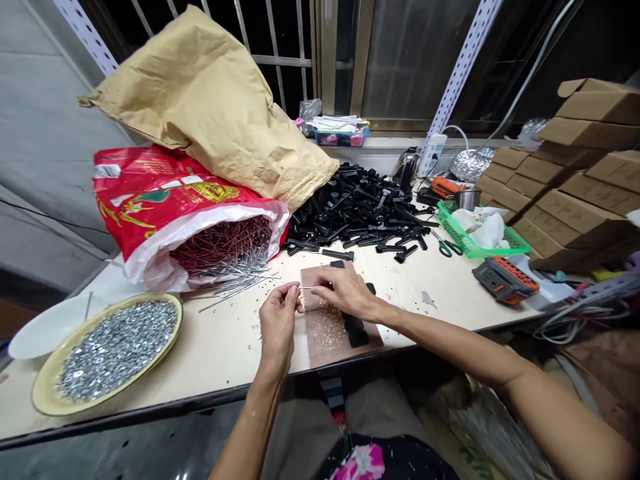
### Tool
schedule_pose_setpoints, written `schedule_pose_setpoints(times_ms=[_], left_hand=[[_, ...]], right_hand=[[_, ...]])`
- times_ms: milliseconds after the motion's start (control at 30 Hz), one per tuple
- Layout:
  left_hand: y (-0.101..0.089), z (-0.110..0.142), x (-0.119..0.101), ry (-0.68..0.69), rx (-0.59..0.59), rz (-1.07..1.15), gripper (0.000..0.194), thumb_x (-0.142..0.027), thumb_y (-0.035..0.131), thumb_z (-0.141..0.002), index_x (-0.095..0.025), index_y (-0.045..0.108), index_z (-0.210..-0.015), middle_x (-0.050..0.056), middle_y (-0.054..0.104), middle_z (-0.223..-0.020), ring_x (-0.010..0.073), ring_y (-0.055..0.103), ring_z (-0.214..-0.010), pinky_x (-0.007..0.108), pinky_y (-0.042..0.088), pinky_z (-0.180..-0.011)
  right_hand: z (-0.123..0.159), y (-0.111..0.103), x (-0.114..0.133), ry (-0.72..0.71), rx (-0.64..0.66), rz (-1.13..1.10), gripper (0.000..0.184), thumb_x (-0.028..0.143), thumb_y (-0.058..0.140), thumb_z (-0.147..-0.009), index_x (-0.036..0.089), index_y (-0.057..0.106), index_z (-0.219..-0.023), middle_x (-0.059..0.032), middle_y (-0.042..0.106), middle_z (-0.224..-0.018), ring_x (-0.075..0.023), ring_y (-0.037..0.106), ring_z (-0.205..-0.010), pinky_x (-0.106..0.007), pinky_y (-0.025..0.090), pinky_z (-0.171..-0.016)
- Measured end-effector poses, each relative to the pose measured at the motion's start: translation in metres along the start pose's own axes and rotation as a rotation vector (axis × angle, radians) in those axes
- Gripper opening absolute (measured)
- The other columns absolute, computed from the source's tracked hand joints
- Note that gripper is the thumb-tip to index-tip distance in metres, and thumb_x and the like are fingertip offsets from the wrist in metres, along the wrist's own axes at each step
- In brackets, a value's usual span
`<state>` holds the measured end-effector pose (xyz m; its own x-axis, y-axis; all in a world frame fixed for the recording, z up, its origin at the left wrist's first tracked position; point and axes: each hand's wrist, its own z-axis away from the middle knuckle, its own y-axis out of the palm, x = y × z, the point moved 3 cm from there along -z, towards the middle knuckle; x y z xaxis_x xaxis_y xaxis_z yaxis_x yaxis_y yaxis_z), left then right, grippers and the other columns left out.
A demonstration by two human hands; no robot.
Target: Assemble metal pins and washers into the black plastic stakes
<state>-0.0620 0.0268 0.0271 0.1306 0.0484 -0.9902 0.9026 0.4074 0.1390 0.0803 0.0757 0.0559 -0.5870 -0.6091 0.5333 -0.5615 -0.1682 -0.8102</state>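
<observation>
My left hand (278,320) is pinched closed near the table's front edge, fingertips at the end of a thin metal rod (307,288). My right hand (345,290) is closed over a black plastic part (356,328) from which the rod sticks out to the left. Both hands work above a brown board (327,333) speckled with small bits. A pile of thin metal rods (235,277) spills from a red and white sack (165,213) just left of my hands. A yellow dish of small silver nuts (107,350) lies at the front left.
A heap of black plastic parts (360,210) covers the table's back middle. A tan paper sack (210,107) lies on the red one. Right of it: a green basket (477,250), scissors (447,247), an orange and grey battery pack (505,280), stacked cardboard boxes (575,180). A white plate (45,327) sits far left.
</observation>
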Motion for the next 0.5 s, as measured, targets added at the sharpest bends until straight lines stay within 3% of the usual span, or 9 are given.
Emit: schedule_pose_setpoints(times_ms=[200,400,500], left_hand=[[-0.008,-0.004,0.005,-0.197,0.130,0.155,0.044,-0.045,0.070,-0.069,-0.011,0.065,-0.096,0.000,0.059,-0.071,0.0081,0.050,-0.058,0.021,0.042,-0.053],[-0.012,-0.015,0.017,-0.330,0.209,0.182,0.046,-0.041,0.076,-0.065,-0.009,0.066,-0.096,0.001,0.060,-0.072,0.0073,0.050,-0.057,0.020,0.043,-0.054],[-0.015,-0.014,0.016,-0.307,0.178,0.065,0.046,-0.048,0.068,-0.072,-0.013,0.065,-0.102,0.001,0.059,-0.073,0.0092,0.050,-0.058,0.023,0.043,-0.054]], right_hand=[[-0.001,0.008,0.002,0.030,-0.026,0.079,0.010,0.026,0.057,-0.090,0.018,0.062,-0.087,-0.0006,0.063,-0.085,-0.0120,0.055,-0.074,-0.022,0.030,-0.059],[0.006,0.013,0.000,0.062,-0.015,0.054,0.009,0.024,0.056,-0.091,0.018,0.062,-0.087,-0.0006,0.063,-0.087,-0.0112,0.057,-0.079,-0.021,0.035,-0.063],[0.013,0.005,-0.010,0.105,-0.041,0.119,0.014,0.029,0.052,-0.094,0.019,0.062,-0.093,-0.0002,0.062,-0.091,-0.0108,0.057,-0.081,-0.021,0.035,-0.064]])
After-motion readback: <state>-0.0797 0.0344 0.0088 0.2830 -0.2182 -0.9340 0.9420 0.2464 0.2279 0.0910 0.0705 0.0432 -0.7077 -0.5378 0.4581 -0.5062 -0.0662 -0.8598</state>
